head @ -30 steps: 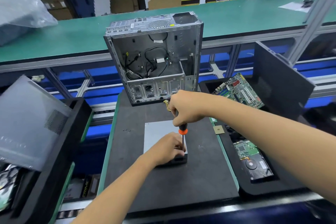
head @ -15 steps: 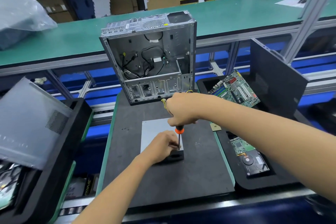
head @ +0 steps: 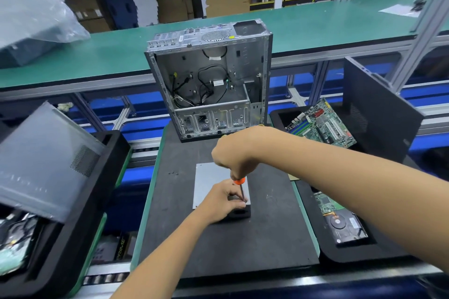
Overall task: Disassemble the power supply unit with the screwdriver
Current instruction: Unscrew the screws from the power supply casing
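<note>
A long green counter runs across the back, with a plastic-wrapped bundle on its left end. In front of it a dark mat covers the nearer work surface. At the mat's far edge stands an open metal computer case, upright, its side off and loose black cables showing inside. Left of the mat a grey case panel leans tilted across a black tray. On the right another black tray holds a green motherboard at its far end and a hard drive nearer, with a dark panel standing behind.

The power supply unit lies flat near the middle of the mat, grey top up, its dark near end facing the person. The right hand is curled over the handle of the screwdriver, which stands almost upright with its orange collar below the fist and its tip at the unit's near right corner. The left hand rests on that same near end, fingers bent and pinching close around the shaft by the tip. Two small screws lie on the mat left of the unit.
</note>
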`<state>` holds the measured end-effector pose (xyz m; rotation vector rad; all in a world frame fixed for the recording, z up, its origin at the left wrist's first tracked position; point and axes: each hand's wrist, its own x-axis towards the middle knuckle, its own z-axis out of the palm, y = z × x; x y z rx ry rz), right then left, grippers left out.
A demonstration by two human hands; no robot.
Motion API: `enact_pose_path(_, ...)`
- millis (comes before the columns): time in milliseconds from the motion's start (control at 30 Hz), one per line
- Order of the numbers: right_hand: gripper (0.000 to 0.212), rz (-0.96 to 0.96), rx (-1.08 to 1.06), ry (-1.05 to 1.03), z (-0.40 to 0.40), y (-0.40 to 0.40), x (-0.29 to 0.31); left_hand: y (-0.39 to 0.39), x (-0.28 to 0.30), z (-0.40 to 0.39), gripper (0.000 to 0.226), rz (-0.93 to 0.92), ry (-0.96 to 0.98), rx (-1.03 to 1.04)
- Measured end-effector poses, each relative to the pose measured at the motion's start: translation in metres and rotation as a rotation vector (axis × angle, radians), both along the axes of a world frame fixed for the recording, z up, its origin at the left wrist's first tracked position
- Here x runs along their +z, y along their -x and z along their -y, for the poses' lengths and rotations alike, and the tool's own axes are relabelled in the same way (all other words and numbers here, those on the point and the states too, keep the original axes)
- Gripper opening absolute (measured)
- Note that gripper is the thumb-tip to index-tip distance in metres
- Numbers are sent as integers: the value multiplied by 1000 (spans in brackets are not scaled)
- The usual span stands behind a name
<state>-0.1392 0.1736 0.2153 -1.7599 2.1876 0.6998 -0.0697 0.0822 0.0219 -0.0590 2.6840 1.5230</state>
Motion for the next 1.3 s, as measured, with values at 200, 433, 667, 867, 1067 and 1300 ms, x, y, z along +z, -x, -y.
enact_pose_path(200,15,110,59,59,2,-1,2,-1,-2,1,22,-9,-9,1)
enact_pose_path(433,40,355,-332,109,-11,13,-2,3,-8,3,28,-6,41,6)
enact_pose_path(667,24,282,-296,53,-13,20,1,8,-9,5,22,-26,14,-10)
enact_pose_path(867,11,233,-6,31,-12,13,2,12,-12,6,20,-3,29,-18)
enact_pose_path(1067,18,222,-37,53,-10,12,5,12,-12,5,17,9,35,-17)
enact_pose_path(1300,24,47,-201,-19,-7,11,-1,11,-10,5,37,1,-8,4)
